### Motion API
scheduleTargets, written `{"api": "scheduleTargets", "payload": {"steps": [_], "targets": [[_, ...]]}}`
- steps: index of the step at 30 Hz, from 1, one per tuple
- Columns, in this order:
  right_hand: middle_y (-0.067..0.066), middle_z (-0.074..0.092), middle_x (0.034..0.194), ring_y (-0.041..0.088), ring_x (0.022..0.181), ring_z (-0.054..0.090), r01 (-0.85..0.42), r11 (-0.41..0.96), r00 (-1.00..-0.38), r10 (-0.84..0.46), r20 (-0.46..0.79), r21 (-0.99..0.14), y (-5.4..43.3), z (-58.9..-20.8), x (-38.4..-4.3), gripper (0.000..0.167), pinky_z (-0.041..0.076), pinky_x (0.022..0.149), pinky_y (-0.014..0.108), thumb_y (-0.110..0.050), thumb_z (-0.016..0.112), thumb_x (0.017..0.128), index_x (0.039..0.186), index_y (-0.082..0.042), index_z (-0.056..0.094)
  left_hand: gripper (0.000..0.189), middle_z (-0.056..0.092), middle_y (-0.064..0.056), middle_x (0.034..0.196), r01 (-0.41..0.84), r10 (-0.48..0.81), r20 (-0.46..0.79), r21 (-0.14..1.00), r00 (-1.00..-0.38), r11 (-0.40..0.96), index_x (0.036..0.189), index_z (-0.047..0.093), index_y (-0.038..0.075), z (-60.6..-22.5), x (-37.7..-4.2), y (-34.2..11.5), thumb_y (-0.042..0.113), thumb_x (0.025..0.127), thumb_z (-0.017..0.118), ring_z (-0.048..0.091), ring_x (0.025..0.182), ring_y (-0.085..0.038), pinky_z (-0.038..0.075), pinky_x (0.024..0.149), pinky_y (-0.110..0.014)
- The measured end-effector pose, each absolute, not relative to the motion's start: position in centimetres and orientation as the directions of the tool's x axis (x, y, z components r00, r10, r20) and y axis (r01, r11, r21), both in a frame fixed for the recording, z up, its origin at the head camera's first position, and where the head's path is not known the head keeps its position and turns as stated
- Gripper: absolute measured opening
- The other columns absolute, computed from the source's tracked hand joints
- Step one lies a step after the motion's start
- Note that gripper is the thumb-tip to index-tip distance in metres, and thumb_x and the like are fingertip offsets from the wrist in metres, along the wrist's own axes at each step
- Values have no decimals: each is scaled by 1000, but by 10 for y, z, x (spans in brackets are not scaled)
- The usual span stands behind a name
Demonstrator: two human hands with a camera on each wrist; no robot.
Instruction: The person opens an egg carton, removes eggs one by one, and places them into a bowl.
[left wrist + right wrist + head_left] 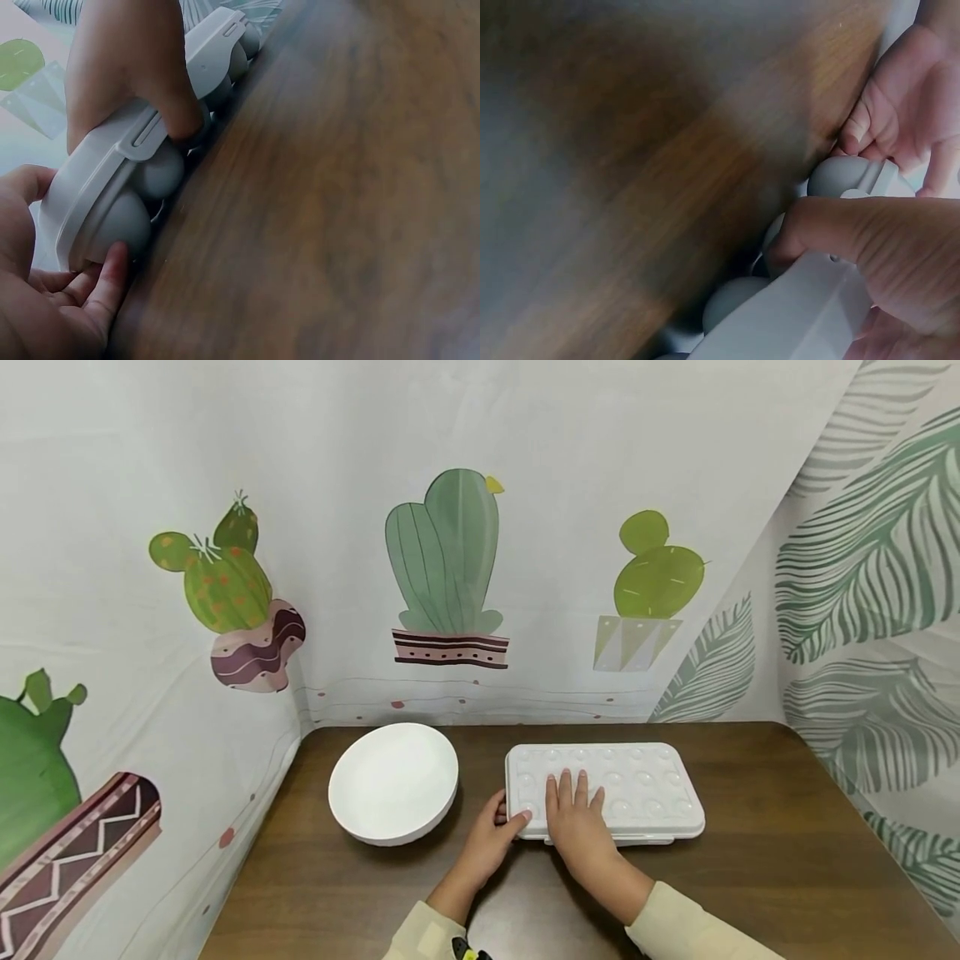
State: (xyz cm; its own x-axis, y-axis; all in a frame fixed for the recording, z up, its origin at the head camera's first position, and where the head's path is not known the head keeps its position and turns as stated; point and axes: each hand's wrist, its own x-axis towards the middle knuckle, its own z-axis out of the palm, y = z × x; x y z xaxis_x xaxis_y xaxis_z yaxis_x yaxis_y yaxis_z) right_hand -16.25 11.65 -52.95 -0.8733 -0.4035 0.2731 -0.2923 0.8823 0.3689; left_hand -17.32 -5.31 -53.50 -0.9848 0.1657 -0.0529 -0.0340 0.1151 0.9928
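Observation:
A white plastic egg box [652, 793] with a dimpled lid lies on the wooden table, its long side toward me. At its left end my left hand [486, 847] grips the corner, thumb on the lid and fingers low against the side. My right hand [583, 835] lays its fingers across the lid left of the middle. In the left wrist view, the right thumb [184, 116] reaches down over the front rim to the rounded cups [124, 221] below. A clip [142, 142] sits along that front rim.
A wide white bowl [393, 785] stands left of the egg box, near the left hand. Behind the brown table [780, 860] hangs a white cloth [555, 527] printed with cacti and leaves, along the back and both sides.

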Motion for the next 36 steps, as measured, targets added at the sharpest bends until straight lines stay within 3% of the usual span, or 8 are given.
{"api": "scheduleTargets", "payload": {"steps": [7, 15, 36], "targets": [[28, 57, 141, 49, 128, 57, -289, 884, -873, -401, 277, 368, 116, -531, -163, 51, 54, 93, 61, -11, 64, 93, 140, 4, 54, 63, 65, -18, 110, -27, 162, -48, 991, -986, 129, 148, 44, -4, -551, -179, -53, 19, 95, 68, 58, 91, -13, 55, 72, -32], [26, 58, 140, 48, 127, 58, -278, 880, -863, -405, 303, 385, 115, -533, -163, 48, 54, 94, 60, -12, 62, 94, 139, 3, 55, 68, 67, -15, 115, -37, 157, -59, 989, -986, 141, 152, 44, 8, -577, -187, -54, 32, 94, 71, 60, 96, -14, 54, 72, -26], [29, 55, 142, 51, 129, 55, -300, 884, -862, -412, 294, 358, 117, -536, -163, 54, 53, 95, 63, -11, 69, 91, 140, 5, 53, 69, 68, -17, 117, -7, 182, -37, 987, -983, 160, 154, 41, 7, -578, -188, -54, 31, 95, 68, 61, 99, -15, 54, 74, -24]]}}
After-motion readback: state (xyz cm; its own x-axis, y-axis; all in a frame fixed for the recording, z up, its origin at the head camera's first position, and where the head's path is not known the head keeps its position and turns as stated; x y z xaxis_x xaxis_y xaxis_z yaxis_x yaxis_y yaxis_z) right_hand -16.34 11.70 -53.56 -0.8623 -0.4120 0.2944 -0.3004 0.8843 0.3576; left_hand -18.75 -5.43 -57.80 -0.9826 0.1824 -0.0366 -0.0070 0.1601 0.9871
